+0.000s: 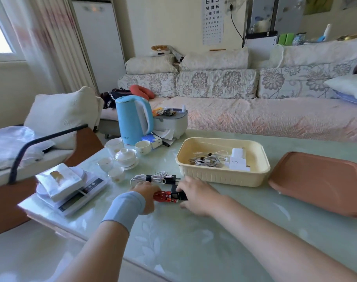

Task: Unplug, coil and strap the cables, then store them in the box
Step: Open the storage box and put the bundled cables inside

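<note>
L hand (148, 197) grip around red coiled cable (165, 197), R hand (196, 195) grip around its black plug (180, 195)

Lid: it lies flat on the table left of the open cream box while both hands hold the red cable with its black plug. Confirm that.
Wrong side. In the head view the lid lies flat on the table right of the open cream box, while the left hand and right hand hold the red cable with its black plug.
</note>
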A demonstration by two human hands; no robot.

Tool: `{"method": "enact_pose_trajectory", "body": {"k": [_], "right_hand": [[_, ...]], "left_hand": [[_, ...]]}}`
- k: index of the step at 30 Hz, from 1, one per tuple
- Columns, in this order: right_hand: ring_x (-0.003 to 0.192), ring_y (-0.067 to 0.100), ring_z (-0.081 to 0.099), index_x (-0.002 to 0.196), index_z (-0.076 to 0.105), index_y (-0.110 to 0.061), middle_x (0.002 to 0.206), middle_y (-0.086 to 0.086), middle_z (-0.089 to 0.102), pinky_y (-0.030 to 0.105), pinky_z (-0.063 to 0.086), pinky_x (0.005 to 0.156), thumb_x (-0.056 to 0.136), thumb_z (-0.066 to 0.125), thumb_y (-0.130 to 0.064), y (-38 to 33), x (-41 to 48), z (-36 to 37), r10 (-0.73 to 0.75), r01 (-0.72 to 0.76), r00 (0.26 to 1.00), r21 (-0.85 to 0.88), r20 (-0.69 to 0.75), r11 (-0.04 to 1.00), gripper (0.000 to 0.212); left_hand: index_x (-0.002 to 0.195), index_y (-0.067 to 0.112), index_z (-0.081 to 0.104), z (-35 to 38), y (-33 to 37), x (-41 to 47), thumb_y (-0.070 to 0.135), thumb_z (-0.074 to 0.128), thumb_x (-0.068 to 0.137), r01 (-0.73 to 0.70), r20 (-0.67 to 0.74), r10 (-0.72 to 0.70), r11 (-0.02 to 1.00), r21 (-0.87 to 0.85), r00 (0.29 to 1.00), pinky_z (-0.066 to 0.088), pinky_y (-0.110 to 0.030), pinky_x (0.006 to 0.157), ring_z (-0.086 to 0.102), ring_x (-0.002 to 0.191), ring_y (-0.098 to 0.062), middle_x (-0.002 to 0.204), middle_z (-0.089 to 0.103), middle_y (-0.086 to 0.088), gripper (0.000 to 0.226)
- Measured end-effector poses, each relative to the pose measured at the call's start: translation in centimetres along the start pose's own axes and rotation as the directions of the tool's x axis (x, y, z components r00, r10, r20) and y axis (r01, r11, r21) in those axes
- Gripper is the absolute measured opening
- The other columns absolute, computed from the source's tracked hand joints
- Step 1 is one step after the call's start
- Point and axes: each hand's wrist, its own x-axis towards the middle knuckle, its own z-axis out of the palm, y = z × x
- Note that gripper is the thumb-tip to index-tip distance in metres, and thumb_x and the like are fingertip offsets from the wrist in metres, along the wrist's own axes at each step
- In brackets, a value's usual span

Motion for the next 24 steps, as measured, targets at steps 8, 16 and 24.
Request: {"method": "enact_pose_trajectory", "body": {"k": [8,16,24], "right_hand": [[0.107,0.025,0.05,0.116,0.037,-0.025,0.123,0.002,0.05,0.034,0.041,0.08,0.083,0.067,-0.028,2.2,-0.7,0.2,0.044,-0.048,0.999,0.163,0.028,0.985,0.045],[0.104,0.016,0.055,0.12,0.062,-0.034,0.116,-0.002,0.054,0.024,0.037,0.082,0.08,0.076,-0.029,5.8,-0.6,-5.8,0.11,0.014,0.956,0.417,-0.273,0.909,0.043],[0.095,0.02,0.055,0.096,0.05,-0.033,0.112,-0.003,0.054,0.03,0.039,0.071,0.078,0.076,-0.042,13.6,-1.3,-7.0,0.345,-0.255,0.884,0.291,-0.317,0.922,0.033]], "left_hand": [[0.114,0.034,0.067,-3.2,2.6,-0.8,0.031,0.057,0.092,-0.129,0.104,0.123,0.99,0.054,0.987,0.05,-0.027,0.088,0.061,0.097,-0.02,0.108,0.064,0.006,0.025],[0.098,0.038,0.069,-9.1,3.6,0.2,0.035,0.062,0.09,-0.16,-0.222,0.132,0.981,-0.112,0.966,0.047,-0.025,0.075,0.059,0.087,-0.019,0.094,0.064,0.008,0.011],[0.105,0.039,0.07,-7.8,12.0,6.2,0.026,0.052,0.092,-0.271,-0.586,0.133,0.95,-0.154,0.799,0.038,-0.026,0.072,0.059,0.094,-0.023,0.106,0.065,0.006,0.025]]}}
